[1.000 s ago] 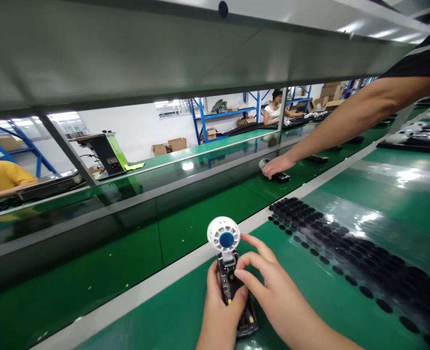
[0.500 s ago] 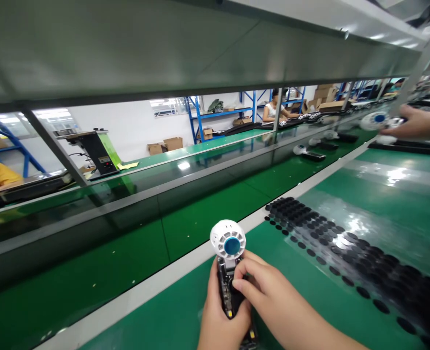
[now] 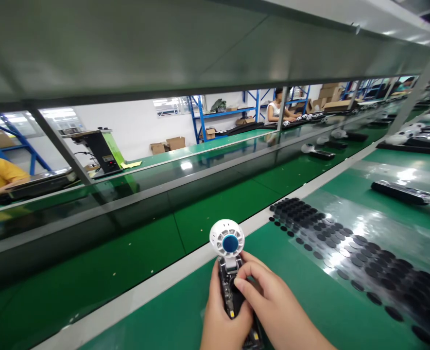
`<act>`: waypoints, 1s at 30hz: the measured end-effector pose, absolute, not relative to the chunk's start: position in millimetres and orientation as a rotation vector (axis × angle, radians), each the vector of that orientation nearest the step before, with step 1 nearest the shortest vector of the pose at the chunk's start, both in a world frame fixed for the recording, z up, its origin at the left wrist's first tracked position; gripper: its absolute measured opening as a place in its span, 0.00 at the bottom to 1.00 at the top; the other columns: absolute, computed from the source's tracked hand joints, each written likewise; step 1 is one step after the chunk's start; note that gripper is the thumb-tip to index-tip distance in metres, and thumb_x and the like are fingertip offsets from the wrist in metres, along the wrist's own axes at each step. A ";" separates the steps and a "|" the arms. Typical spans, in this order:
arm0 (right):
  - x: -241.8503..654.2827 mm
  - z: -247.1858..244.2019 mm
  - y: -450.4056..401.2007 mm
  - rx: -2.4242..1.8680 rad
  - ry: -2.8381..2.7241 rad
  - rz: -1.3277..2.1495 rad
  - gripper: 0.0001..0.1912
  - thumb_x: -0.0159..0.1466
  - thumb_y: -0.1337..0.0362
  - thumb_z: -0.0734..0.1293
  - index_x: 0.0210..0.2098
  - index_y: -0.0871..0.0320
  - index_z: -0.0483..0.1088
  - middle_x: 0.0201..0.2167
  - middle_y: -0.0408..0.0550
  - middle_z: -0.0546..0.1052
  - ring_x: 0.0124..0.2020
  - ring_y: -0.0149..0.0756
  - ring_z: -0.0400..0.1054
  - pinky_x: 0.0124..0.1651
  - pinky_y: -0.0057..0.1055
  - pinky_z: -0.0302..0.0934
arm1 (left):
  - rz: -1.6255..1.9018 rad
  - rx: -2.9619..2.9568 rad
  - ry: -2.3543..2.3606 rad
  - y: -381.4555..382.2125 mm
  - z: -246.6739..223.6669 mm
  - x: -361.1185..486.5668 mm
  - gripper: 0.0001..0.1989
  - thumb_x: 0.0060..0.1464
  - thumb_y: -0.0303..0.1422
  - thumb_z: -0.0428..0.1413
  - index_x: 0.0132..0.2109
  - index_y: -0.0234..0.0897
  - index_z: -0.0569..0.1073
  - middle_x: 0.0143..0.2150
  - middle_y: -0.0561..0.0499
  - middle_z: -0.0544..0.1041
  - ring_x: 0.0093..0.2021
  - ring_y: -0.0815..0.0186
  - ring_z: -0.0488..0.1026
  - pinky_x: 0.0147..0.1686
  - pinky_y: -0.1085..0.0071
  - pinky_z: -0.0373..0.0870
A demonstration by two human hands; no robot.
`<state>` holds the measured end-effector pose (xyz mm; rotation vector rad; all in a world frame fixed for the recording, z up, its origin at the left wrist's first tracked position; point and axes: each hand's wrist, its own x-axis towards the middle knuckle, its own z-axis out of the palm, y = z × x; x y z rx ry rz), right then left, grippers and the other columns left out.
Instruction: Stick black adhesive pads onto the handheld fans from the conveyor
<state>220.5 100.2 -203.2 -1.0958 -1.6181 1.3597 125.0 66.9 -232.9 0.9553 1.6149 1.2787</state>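
A device with a round white head (image 3: 227, 238) and a blue centre stands upright, its open black body (image 3: 229, 291) showing circuit parts. My left hand (image 3: 224, 316) is wrapped round the lower body from the left and below. On the body just under the head, my right hand (image 3: 260, 287) pinches at a dark round piece, mostly hidden by the fingertips. Sheets of black round stickers (image 3: 346, 248) lie on the green table (image 3: 309, 291) to the right.
Beyond the table's pale edge (image 3: 142, 296) runs a green conveyor (image 3: 185, 218) carrying similar devices (image 3: 318, 152). Another device (image 3: 400, 192) lies at the right. A metal shelf (image 3: 145, 48) hangs overhead. Two people sit across the line.
The other person's hand at the upper right has left the view, and a device now lies on the table there. My hands keep nearly the same grip; the view has shifted slightly.
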 end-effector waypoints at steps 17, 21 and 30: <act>221.9 -208.4 101.9 -1.080 -1.743 1.239 0.05 0.57 0.69 0.58 0.26 0.54 0.60 0.50 0.46 0.62 0.48 0.39 0.61 0.49 0.36 0.55 | 1.350 0.727 1.317 61.7 -244.5 116.7 0.34 0.44 0.36 0.47 0.60 0.37 0.53 0.53 0.47 0.69 0.53 0.54 0.64 0.49 0.64 0.63; 222.0 -211.0 101.6 -1.060 -1.582 1.380 0.11 0.55 0.71 0.60 0.36 0.51 0.59 0.42 0.42 0.65 0.42 0.35 0.64 0.47 0.34 0.59 | 1.380 0.693 1.352 62.4 -242.7 117.0 0.31 0.46 0.39 0.47 0.59 0.36 0.56 0.51 0.46 0.70 0.51 0.54 0.66 0.49 0.63 0.63; 215.0 -235.0 117.7 -0.839 -1.320 1.575 0.08 0.62 0.62 0.55 0.41 0.53 0.59 0.35 0.42 0.68 0.28 0.31 0.65 0.28 0.26 0.61 | 1.334 0.629 1.354 68.2 -228.6 115.7 0.45 0.38 0.54 0.57 0.58 0.35 0.51 0.21 0.51 0.73 0.22 0.58 0.73 0.23 0.68 0.68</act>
